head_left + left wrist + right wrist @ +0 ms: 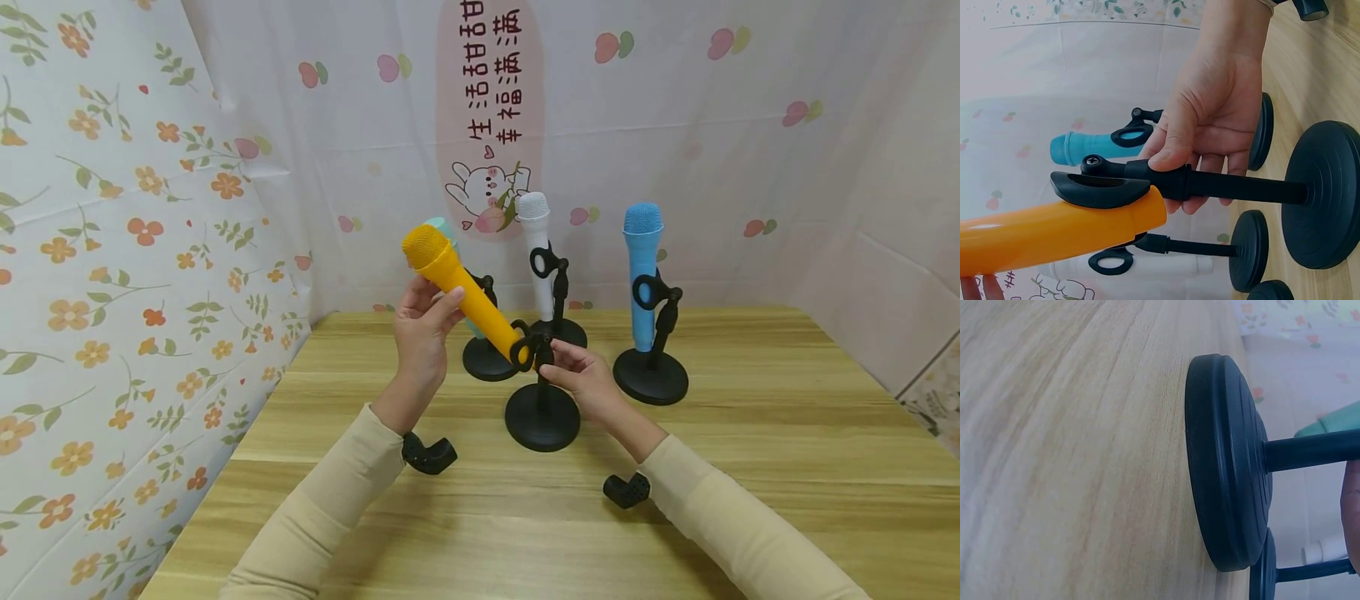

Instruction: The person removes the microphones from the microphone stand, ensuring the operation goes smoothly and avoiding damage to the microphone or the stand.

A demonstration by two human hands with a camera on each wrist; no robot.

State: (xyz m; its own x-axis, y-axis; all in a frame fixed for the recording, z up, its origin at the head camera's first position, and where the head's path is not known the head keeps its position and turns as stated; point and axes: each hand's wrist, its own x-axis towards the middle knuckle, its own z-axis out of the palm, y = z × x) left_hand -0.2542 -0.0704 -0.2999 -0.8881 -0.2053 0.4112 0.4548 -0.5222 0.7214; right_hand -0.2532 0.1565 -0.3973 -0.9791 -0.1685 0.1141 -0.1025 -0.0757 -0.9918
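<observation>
At far left hangs a white curtain (67, 250) with orange flowers and green leaves. Next comes the person's left hand (426, 329), in a cream sleeve (330, 483), with a black perforated device (431, 456) at the wrist. Its thumb and fingers grasp the yellow microphone (480, 310), which is in mid-air over the wooden table (525, 533), tilted, head up to the left and lower end down to the right. Just behind it, partly hidden, a teal microphone (439, 225) leans by its black stand (491, 362).

Near the middle, the yellow microphone's lower end meets the clip (1100, 195) of the front stand (542, 421); whether it is seated there, I cannot tell. The front stand is upright on its round base. Behind it, a white microphone (536, 229) is upright at another black stand (570, 333), before a pale backdrop (360, 167) bearing Chinese characters and a cartoon rabbit.

To the right, the right hand (585, 385) grips the front stand's upper post, thumb on the near side and fingers behind. A second perforated device (626, 490) is at that wrist. Farthest right, a blue microphone (642, 250) is upright at its own black stand (651, 379).
</observation>
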